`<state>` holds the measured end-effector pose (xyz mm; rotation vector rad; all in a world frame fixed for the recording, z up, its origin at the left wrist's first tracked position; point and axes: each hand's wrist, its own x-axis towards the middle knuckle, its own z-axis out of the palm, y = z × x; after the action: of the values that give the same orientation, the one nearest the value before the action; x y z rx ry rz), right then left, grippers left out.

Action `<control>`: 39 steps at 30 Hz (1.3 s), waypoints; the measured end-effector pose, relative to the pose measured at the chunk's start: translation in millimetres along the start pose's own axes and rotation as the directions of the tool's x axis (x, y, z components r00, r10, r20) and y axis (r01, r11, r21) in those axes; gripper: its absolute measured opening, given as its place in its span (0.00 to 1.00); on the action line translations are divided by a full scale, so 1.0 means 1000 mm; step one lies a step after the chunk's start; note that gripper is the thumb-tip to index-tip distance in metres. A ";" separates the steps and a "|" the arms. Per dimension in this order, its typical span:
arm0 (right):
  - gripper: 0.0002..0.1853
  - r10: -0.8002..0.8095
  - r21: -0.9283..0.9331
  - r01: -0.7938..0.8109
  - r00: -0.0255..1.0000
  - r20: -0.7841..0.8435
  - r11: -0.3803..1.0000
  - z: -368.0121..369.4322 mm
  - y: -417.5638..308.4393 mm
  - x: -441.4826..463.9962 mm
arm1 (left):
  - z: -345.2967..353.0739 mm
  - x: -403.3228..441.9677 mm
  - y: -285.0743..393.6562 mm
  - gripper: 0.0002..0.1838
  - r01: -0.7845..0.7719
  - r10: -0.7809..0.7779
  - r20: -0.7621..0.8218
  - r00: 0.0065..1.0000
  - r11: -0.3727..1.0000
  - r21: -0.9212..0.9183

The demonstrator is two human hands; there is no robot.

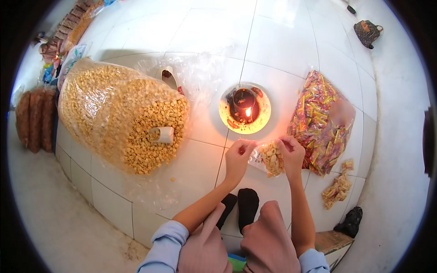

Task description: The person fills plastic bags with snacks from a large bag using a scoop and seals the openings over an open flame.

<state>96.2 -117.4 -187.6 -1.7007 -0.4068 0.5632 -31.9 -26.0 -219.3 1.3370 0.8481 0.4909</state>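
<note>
A small clear plastic bag of ring-shaped snacks hangs between my hands, near the floor in front of my knees. My left hand pinches one upper corner of it, and my right hand pinches the other. Just beyond my fingers a small flame burns at a dark cup standing in a pale round dish. To the left lies a big open plastic sack of snacks, with a white scoop resting among the pieces at its mouth. Something white and printed lies behind the small bag, mostly hidden.
At right is a large clear bag of red and yellow sachets. Several filled snack packets lie below it, near a black plastic bag. A white cup lies behind the sack. A brown patterned bag sits by the far right wall.
</note>
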 end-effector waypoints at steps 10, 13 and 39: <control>0.05 -0.131 0.023 0.129 0.990 0.060 0.991 0.003 -0.020 -0.020 | 0.004 -0.009 0.042 0.09 -0.183 0.182 0.041 0.982 0.983 0.006; 0.05 -0.133 0.074 0.129 0.989 0.056 0.989 0.001 -0.033 -0.030 | -0.001 -0.016 0.058 0.06 -0.142 0.141 0.018 0.990 0.988 0.064; 0.14 -0.096 0.379 0.407 0.776 -0.624 0.831 -0.214 -0.131 -0.119 | 0.205 -0.089 0.179 0.28 -0.244 0.232 0.750 0.619 0.965 -0.097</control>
<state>125.8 -329.7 -11.2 -1.1946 -0.0305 -0.0904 98.0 -187.9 -21.5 1.4969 -0.0409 0.0791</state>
